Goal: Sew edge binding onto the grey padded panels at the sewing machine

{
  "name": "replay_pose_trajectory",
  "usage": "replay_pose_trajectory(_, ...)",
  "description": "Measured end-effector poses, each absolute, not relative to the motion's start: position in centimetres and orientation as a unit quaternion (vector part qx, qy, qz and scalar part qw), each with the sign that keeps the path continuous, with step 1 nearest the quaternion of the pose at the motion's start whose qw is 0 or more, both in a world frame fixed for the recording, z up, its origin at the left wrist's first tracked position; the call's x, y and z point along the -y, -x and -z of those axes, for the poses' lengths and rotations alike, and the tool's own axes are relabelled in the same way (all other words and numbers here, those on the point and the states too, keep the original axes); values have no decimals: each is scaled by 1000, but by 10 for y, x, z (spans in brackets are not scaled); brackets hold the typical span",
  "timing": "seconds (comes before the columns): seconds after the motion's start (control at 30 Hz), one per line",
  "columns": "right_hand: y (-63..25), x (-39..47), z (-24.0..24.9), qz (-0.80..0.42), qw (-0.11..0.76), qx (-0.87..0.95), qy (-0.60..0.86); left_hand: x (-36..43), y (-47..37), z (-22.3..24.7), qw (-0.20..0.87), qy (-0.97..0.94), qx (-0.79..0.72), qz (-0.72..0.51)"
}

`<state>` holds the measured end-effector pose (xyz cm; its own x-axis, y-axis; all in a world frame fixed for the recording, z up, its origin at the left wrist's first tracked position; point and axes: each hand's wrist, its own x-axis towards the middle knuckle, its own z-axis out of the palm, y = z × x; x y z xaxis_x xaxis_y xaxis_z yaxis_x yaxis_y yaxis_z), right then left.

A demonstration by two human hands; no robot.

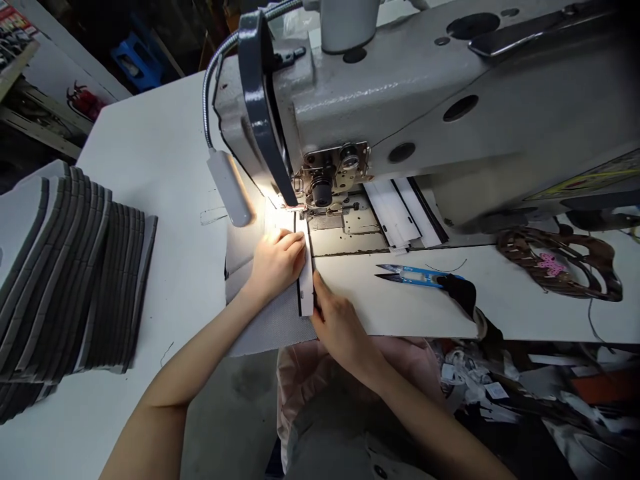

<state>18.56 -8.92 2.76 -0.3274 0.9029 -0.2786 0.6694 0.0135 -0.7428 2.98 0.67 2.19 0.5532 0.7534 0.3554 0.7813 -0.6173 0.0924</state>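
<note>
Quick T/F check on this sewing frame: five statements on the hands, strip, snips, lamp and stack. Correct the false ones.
1. The left hand has its fingers on the white strip. True.
2. The right hand is holding the blue snips. False: the snips lie on the table, and that hand is at the strip's edge.
3. The lamp is switched off. False: it is lit, and the area by the presser foot is bright.
4. The stack of dark-edged pieces is on the left side of the picture. True.
5. The snips' pointed blades face the left side of the picture. True.
</note>
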Motion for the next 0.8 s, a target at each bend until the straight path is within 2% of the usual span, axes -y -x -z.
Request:
replay_pose_trajectory(0.23,-187,88,-29,-419,120,700,565,-20,-28,-15,45,871,458,173)
replay_pose_trajectory(0.43,-187,82,-18,-403,164,701,565,-28,-28,-18,80,873,452,166)
replay_pose_trajectory(0.8,-186,55,-12,-385,217,700,560,-18,-30,-14,31,866,460,191)
